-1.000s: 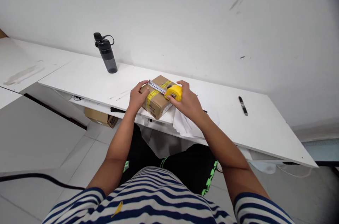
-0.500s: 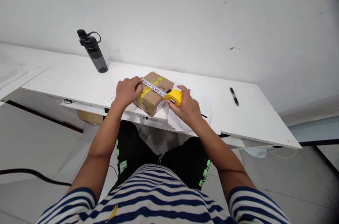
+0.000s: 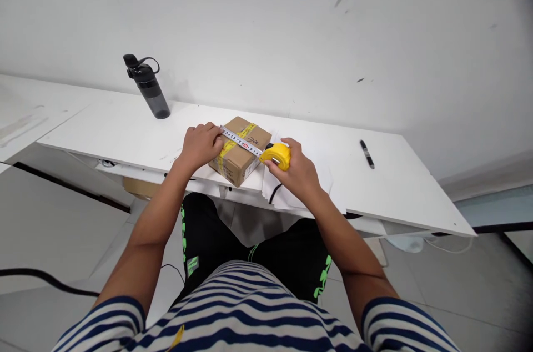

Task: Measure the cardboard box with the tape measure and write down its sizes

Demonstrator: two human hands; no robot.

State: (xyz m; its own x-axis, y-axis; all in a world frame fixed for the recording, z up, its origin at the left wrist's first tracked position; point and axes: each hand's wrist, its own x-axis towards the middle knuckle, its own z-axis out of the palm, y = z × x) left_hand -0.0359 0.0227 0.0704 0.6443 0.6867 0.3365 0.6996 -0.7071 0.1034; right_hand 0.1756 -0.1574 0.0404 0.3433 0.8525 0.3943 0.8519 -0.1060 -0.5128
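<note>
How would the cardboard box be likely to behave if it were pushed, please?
The cardboard box looks fairly stiff, given its straight edges. Its low, flat-sided shape suggests sliding rather than rolling. A push towards the table's near edge might tip it off, since one corner lies close by.

Was furnished with a long white desk (image 3: 387, 191) against a scuffed pale wall (image 3: 258, 24) — was floored in grey tiles (image 3: 445, 280).
</note>
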